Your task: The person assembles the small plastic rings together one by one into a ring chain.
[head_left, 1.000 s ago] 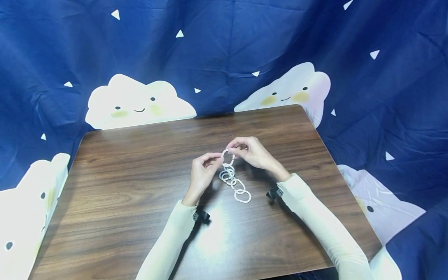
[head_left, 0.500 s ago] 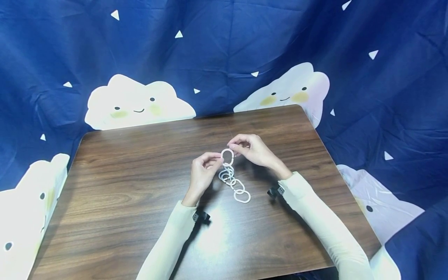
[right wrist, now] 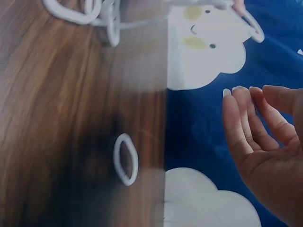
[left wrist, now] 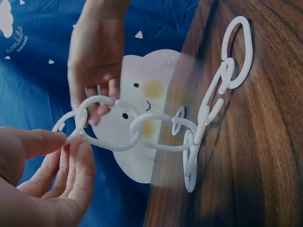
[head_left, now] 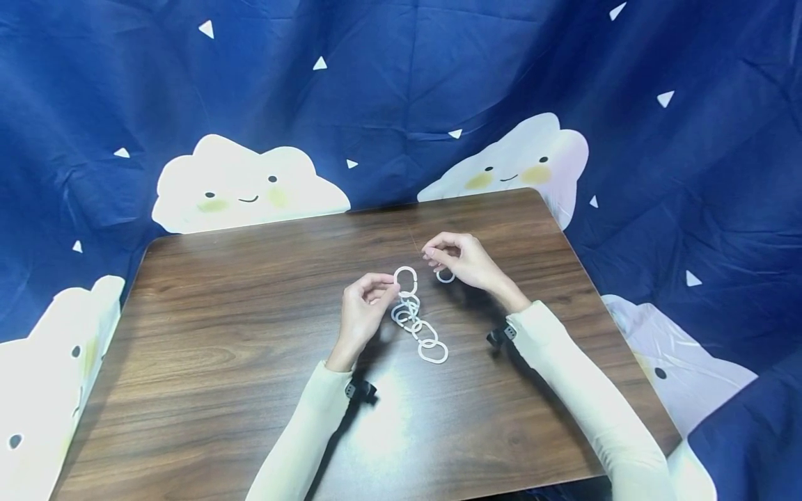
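My left hand (head_left: 363, 306) pinches the upper end of a chain of white plastic links (head_left: 434, 362) between thumb and fingers. In the left wrist view, the raised links (left wrist: 118, 147) hang from these fingertips (left wrist: 86, 161) down to the table, where the other end lies. My right hand (head_left: 468, 266) hovers to the right of the chain, fingers loosely bent, holding nothing in the right wrist view. Below it, a single loose white link (right wrist: 116, 158) lies on the table, partly hidden by the hand in the head view.
The brown wood-grain table (head_left: 250, 362) has rounded far corners. Behind and beside it hangs a blue curtain (head_left: 376, 83) with clouds and white triangles. A small black camera sits at each wrist, with pale sleeves on both arms.
My right hand has let go of the chain's top link and moved right and away, uncovering the loose link. The left hand keeps its pinch, nearly still.
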`<state>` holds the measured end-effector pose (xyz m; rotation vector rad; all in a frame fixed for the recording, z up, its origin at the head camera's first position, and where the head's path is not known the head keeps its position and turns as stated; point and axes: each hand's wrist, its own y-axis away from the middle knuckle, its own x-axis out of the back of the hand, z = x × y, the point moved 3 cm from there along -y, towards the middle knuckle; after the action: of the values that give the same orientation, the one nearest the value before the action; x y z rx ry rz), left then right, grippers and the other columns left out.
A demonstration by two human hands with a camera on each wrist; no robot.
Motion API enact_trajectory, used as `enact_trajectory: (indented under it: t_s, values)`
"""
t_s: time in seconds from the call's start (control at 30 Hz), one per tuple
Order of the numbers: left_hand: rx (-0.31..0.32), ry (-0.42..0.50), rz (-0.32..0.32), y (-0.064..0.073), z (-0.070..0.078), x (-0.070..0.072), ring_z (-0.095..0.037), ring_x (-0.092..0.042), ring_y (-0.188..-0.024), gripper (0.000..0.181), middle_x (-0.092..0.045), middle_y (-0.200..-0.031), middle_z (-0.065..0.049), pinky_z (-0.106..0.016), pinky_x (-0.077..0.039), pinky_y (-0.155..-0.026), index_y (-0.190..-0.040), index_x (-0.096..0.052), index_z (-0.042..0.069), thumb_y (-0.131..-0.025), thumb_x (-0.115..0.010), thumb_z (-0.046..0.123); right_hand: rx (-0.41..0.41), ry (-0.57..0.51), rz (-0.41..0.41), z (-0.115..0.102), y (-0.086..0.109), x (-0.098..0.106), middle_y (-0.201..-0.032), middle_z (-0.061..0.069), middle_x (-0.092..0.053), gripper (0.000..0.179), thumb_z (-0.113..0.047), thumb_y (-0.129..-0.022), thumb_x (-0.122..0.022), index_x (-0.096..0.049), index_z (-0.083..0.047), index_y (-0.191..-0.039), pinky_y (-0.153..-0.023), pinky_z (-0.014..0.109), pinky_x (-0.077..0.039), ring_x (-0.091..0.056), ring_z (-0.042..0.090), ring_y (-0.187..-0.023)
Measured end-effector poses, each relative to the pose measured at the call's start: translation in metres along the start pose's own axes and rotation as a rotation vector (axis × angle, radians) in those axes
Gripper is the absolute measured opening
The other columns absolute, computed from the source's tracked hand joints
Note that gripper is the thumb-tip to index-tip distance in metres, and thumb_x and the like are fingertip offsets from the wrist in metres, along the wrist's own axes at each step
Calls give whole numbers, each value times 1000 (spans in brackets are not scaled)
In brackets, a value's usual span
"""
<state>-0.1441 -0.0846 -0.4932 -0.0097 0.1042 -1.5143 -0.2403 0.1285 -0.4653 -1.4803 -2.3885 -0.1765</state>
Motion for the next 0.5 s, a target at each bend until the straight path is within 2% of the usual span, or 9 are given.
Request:
enact_trajectory:
  t_s: [0.1, 0.17, 0.27, 0.4, 0.5]
  values:
    - [-2, -6, -2, 1, 1, 0, -30, -78, -81, 19, -72, -101, -37, -21, -66, -75, -109, -72, -8, -92, -76, 0, -23, 28, 26, 11, -1, 3, -112, 31, -73, 25, -14, -103, -66, -70, 7, -114, -83, 45, -67, -72, 4, -83]
    - [-5, -3, -1, 1, 1, 0, -22, -78, -79, 19, -72, -102, -37, -21, -66, -75, -109, -71, -9, -92, -75, -1, -42, 57, 42, 16, -1, 5, -112, 31, -73, 23, -14, -102, -67, -71, 6, -114, -84, 47, -67, -74, 10, -84]
    - [-7, 0, 4, 2, 1, 0, -10, -75, -75, 19, -72, -102, -36, -20, -66, -76, -109, -70, -10, -92, -75, -3, -68, 141, 70, 21, 0, 7, -110, 25, -76, 21, -14, -100, -70, -73, 1, -114, -84, 36, -67, -77, 20, -89]
    - [-4, -10, 7, 3, 0, 0, -7, -74, -75, 19, -73, -100, -32, -20, -66, -76, -109, -70, -10, -92, -75, -3, -96, 246, 91, 27, 0, 9, -105, 17, -79, 22, -13, -97, -73, -73, -1, -115, -81, 21, -59, -77, 29, -95]
    - [0, -19, 8, 3, 0, -1, -10, -75, -77, 19, -74, -100, -31, -20, -65, -76, -109, -71, -9, -92, -75, -2, -121, 281, 82, 34, 0, 11, -107, 18, -79, 26, -11, -94, -76, -72, -1, -118, -85, 27, -58, -76, 31, -97]
